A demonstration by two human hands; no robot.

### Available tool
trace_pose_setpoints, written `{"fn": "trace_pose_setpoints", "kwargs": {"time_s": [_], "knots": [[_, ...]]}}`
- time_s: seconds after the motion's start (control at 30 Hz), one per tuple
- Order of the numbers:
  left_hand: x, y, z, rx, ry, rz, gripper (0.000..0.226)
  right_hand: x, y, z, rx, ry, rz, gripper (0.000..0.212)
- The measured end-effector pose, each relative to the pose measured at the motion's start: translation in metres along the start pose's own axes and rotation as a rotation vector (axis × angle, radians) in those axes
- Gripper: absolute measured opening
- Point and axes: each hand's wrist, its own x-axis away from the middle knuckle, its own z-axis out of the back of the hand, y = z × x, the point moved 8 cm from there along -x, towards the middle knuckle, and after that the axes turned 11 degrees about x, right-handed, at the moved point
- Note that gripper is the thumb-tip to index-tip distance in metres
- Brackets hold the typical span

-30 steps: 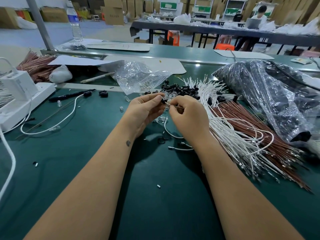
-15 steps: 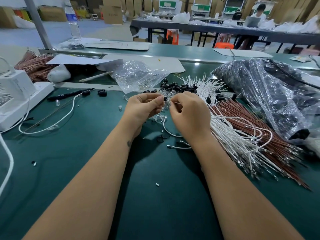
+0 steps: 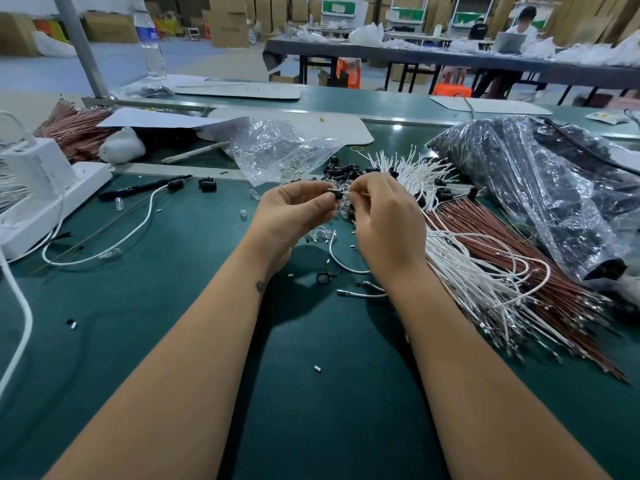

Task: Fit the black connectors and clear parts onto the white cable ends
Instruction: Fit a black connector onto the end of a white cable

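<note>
Left hand (image 3: 294, 216), raised over the middle of the green tabletop (image 3: 173, 306): thumb and fingers pinched a small black connector (image 3: 331, 192). Right hand (image 3: 388, 220), just beside it: fingertips pinched the end of a white cable (image 3: 341, 263) at the connector's mouth; whether the end had entered could not be told. The cable looped down under the right wrist to the tabletop. Loose black connectors (image 3: 343, 171), heaped toward the far edge just beyond the hands. Clear parts (image 3: 320, 235), a few scattered under the hands, more in a crumpled clear bag (image 3: 277, 150) toward the far edge. White cables (image 3: 460, 271), a large fanned bundle to the right of the right hand, lying over a bundle of brown wires (image 3: 519, 244) that ran toward the right edge. Black ring (image 3: 323, 278), flat on the tabletop below the hands. Large bag of dark parts (image 3: 536, 188), at the far right corner, touching the brown wires. White power strip (image 3: 52, 199), at the left edge. One finished-looking white lead (image 3: 138, 230) and a black pen (image 3: 145, 187), near the strip. Water bottle (image 3: 149, 43), standing on the far bench.
</note>
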Motion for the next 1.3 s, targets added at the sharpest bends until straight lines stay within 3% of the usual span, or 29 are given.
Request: {"fn": "trace_pose_setpoints", "kwargs": {"time_s": [0.43, 0.57, 0.97, 1.3], "knots": [[0.004, 0.006, -0.004, -0.097, -0.008, -0.089, 0.02, 0.002, 0.011, -0.021, -0.111, -0.193, -0.099, 0.017], [0.003, 0.005, 0.0, -0.114, 0.063, -0.086, 0.016, 0.001, 0.012, -0.021, -0.231, -0.164, -0.146, 0.003], [0.004, 0.003, 0.002, -0.094, 0.064, -0.072, 0.016, 0.002, 0.013, -0.022, -0.238, -0.153, -0.107, 0.009], [0.005, 0.009, 0.001, -0.243, 0.022, -0.139, 0.019, 0.003, 0.017, -0.028, -0.23, -0.237, -0.129, 0.016]]}}
